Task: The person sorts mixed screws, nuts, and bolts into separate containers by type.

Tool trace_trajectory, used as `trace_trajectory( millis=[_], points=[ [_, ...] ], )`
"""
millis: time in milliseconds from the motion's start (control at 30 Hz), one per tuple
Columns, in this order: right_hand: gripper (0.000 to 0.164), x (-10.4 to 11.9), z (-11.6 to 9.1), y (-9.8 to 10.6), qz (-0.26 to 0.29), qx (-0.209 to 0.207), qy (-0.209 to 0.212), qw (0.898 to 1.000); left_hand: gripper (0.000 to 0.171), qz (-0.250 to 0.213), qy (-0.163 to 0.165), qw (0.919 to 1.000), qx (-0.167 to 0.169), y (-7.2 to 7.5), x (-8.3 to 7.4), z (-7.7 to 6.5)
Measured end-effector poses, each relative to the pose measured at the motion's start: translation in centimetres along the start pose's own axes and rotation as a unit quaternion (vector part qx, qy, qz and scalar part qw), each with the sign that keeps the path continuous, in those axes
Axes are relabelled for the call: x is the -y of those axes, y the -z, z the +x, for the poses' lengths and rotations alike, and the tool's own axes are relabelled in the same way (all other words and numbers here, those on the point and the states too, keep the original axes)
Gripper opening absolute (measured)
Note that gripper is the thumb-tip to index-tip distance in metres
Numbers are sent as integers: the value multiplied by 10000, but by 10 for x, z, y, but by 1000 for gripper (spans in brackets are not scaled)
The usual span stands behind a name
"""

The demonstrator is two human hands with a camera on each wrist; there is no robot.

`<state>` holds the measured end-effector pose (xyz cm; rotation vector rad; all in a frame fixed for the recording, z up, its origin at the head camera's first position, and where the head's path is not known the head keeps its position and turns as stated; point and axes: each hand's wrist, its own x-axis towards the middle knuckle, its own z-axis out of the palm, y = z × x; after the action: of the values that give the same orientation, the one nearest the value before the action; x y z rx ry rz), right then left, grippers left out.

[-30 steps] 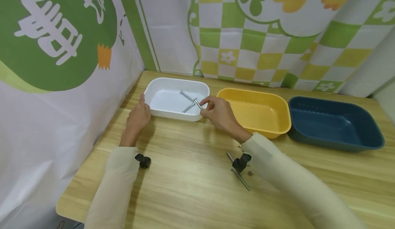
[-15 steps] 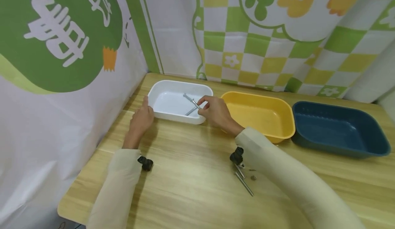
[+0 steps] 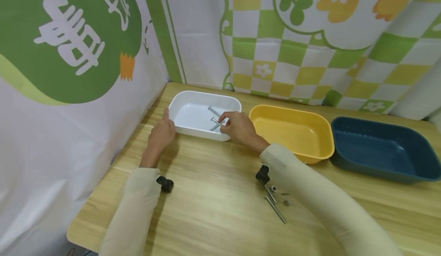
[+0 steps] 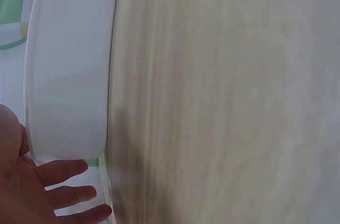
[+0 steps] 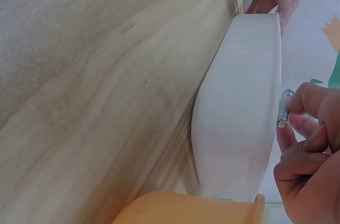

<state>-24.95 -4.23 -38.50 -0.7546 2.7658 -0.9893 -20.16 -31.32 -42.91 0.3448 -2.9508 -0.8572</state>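
Silver bolt (image 3: 216, 122) is what we see pinched in the right hand (image 3: 239, 127), near the middle of the head view, over the right part of a white tray (image 3: 193, 132). The right fingers close on the bolt with no more space between them than its thickness; in the right wrist view we find its end showing there, near the tray's rim, at the right of the frame. Two other bolts (image 3: 214, 112) lie inside the white tray, partly hidden from us by the hand. At the tray's left end we see the left hand (image 3: 161, 135) touching it, several fingers (image 4: 69, 171) straight and spread at the lower left of the left wrist view. We cannot tell exactly where its thumb rests.

Right of the white tray stand a yellow tray (image 3: 289, 131) and, by the right edge, a dark blue tray (image 3: 375, 152), all on a wooden worktop (image 3: 213, 187). Lower right of centre, we make out two loose bolts (image 3: 276, 210) and a nut (image 3: 273, 189) beside them. Behind, along the top, hangs a printed cloth (image 3: 286, 49).
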Motion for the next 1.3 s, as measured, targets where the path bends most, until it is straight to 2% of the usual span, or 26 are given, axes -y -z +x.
trace_trajectory(
  millis=[433, 700, 900, 1100, 1300],
  points=[
    [15, -4, 5, -6, 14, 236, 149, 9996, 60, 54, -18, 10000, -23, -1, -3, -2],
    [27, -2, 7, -3, 126, 298, 207, 9993, 60, 46, -37, 9999, -132, 0, -3, -1],
    [35, -3, 4, 1, 92, 124, 169, 9997, 59, 41, -94, 9997, -214, -2, -4, -1],
    [31, -7, 1, 0, 9, -12, 152, 9999, 59, 77, -119, 9997, -197, -3, -3, -1],
    [26, -9, -3, 2, 274, -194, 257, 9991, 58, 99, -82, 9996, -233, -1, -3, -1]
  ],
)
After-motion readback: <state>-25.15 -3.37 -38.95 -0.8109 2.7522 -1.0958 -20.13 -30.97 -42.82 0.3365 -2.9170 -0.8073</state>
